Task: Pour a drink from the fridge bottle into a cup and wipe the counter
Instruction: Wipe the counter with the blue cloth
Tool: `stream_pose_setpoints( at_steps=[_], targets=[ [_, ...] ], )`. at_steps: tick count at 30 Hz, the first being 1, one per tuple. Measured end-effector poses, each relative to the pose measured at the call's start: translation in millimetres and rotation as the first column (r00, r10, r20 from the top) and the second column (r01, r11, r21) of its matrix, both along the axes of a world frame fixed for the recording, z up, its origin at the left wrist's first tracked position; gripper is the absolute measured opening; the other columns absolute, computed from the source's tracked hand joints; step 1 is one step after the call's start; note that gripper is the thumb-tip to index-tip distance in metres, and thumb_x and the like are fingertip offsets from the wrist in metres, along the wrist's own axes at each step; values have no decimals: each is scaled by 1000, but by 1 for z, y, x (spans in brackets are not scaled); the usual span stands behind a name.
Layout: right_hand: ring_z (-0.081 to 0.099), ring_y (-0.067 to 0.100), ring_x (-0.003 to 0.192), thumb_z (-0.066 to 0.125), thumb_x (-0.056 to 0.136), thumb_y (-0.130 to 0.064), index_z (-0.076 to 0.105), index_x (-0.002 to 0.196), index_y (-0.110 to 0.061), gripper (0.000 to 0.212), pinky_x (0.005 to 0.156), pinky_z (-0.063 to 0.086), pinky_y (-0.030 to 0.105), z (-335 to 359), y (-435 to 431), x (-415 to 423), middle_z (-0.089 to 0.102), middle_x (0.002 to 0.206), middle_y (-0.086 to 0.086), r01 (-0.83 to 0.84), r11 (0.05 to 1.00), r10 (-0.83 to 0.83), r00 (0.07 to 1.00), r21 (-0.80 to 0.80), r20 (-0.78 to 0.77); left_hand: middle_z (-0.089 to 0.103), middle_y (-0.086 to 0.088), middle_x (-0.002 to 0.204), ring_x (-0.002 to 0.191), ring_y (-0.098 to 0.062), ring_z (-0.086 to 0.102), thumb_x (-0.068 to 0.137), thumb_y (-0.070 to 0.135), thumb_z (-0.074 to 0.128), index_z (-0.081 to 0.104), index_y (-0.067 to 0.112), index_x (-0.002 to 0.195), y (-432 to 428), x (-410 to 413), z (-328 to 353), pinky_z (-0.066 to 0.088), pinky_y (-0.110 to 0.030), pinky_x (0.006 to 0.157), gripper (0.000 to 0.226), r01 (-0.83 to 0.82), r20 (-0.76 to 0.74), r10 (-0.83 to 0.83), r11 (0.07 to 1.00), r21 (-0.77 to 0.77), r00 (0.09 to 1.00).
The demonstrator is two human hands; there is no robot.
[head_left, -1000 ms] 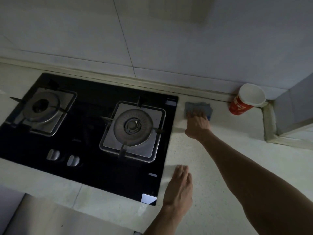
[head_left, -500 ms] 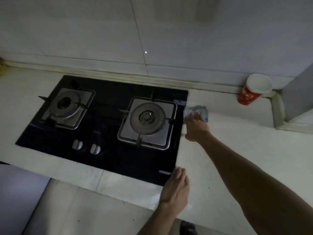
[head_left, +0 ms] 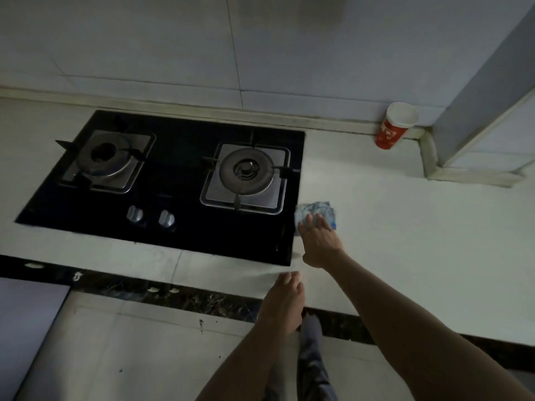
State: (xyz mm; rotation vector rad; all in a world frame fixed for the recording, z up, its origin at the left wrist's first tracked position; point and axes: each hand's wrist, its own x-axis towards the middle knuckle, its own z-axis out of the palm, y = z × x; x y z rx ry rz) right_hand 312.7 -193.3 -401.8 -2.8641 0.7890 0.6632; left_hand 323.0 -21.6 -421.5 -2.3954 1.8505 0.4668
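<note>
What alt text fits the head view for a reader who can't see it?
A right hand presses a blue cloth flat on the pale counter, at the right edge of a black two-burner gas hob. The left hand rests open near the counter's front edge; a red paper cup stands by the back wall.

Right hand (head_left: 318, 241) has drawn the cloth (head_left: 314, 210) nearer along the hob (head_left: 179, 235).

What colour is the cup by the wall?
The cup is red outside, white inside; head view shows it best.
</note>
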Motion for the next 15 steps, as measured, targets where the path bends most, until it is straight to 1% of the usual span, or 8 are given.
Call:
stream_pose_setpoints(
  at_steps=[3, 5, 7, 8, 9, 11, 13, 15],
  targets=[
    [-3, 37, 148, 55, 89, -28, 8, 153, -9, 82, 118, -11, 42, 4, 28, -18, 1, 161, 18, -4, 1000, 4, 1000, -2, -4, 67, -15, 119, 113, -29, 65, 69, 11, 78, 71, 4, 105, 19, -1, -4, 52, -38, 101, 37, -118, -118, 115, 993, -27, 986],
    [-5, 36, 148, 53, 91, -26, 5, 153, -8, 81, 116, -14, 42, 6, 45, -29, -1, 161, 18, -8, 1000, 8, 1000, 0, -15, 68, -15, 117, 111, -29, 66, 67, 14, 80, 71, 4, 102, 33, 0, -7, 54, -39, 98, 38, -132, -140, 131, 991, 6, 981],
    [-6, 37, 148, 52, 91, -27, 3, 153, -6, 82, 116, -14, 43, 7, 62, -39, -3, 161, 20, -37, 999, 36, 999, -14, -40, 71, -15, 109, 102, -28, 69, 60, 12, 83, 73, 2, 95, 45, 2, -8, 58, -37, 90, 38, -128, -131, 124, 992, -22, 984],
    [-7, 38, 148, 52, 91, -28, 2, 153, -5, 83, 117, -13, 44, 6, 70, -43, -3, 160, 21, -42, 999, 41, 998, -12, -52, 72, -16, 104, 97, -28, 70, 60, 10, 80, 74, 2, 91, 49, 3, -9, 60, -36, 85, 32, -126, -128, 117, 989, -72, 985],
    [-8, 39, 148, 54, 92, -29, 0, 154, -6, 85, 118, -12, 45, 6, 78, -48, -5, 161, 20, -30, 1000, 30, 998, -4, -61, 72, -17, 102, 96, -29, 71, 67, 8, 70, 74, 1, 90, 53, 3, -10, 60, -36, 84, 24, -124, -146, 108, 987, -104, 983],
    [-12, 40, 147, 54, 92, -32, -4, 154, -8, 88, 119, -10, 46, 0, 91, -58, -8, 161, 19, 1, 1000, 1, 998, 17, -69, 70, -20, 107, 102, -33, 67, 76, 9, 46, 73, 0, 95, 55, 5, -4, 57, -37, 91, 34, -101, -186, 83, 991, -86, 979],
    [-14, 41, 146, 51, 94, -37, -7, 154, -9, 87, 120, -10, 47, -4, 105, -66, -10, 161, 19, 6, 1000, -4, 997, 23, -73, 58, -20, 132, 128, -34, 51, 87, 11, 45, 63, -3, 119, 54, 5, 2, 40, -38, 112, 39, -42, -138, 40, 999, -8, 990],
    [-16, 41, 146, 46, 95, -36, -8, 153, -9, 84, 119, -11, 48, -7, 117, -76, -11, 160, 20, 7, 1000, -6, 997, 21, -74, 37, -18, 153, 145, -30, 28, 98, 16, 44, 46, -2, 140, 52, 5, 11, 22, -38, 121, 46, -43, -121, 51, 997, 69, 991]
  ],
)
